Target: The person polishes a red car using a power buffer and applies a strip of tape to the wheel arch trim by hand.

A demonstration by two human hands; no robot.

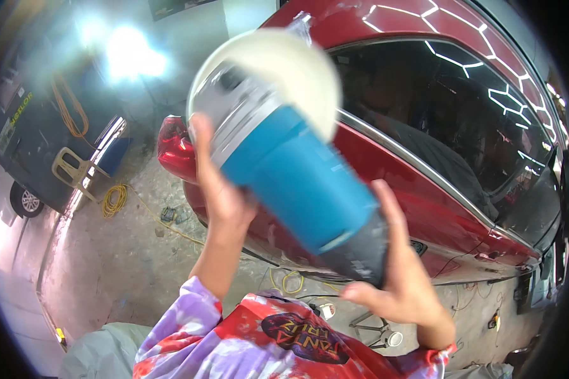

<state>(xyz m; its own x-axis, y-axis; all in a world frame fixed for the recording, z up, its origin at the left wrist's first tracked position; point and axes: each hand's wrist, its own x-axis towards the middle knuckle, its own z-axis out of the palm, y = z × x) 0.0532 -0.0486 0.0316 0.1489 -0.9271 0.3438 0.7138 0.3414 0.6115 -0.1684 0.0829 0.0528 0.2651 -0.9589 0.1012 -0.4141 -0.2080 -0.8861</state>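
A blue, grey and black car polisher (pixel 291 183) with a round off-white pad (pixel 316 69) is held up in front of me, slanting from upper left to lower right. My left hand (pixel 224 192) grips it at the side, near the grey head, with one digit stretched up along the metal. Around the dark rear end of the body, my right hand (pixel 408 278) is closed, and most of its fingers are hidden behind the tool. Behind the polisher stands a shiny red car (pixel 392 167); the pad overlaps it in view, and I cannot tell whether they touch.
A red tail light (pixel 177 148) juts out at the car's corner. Yellow cord (pixel 114 201) lies coiled on the floor beside a beige plastic chair (pixel 76 167). A small stool (pixel 389 335) stands low to the right. A bright lamp (pixel 129 54) shines at the upper left.
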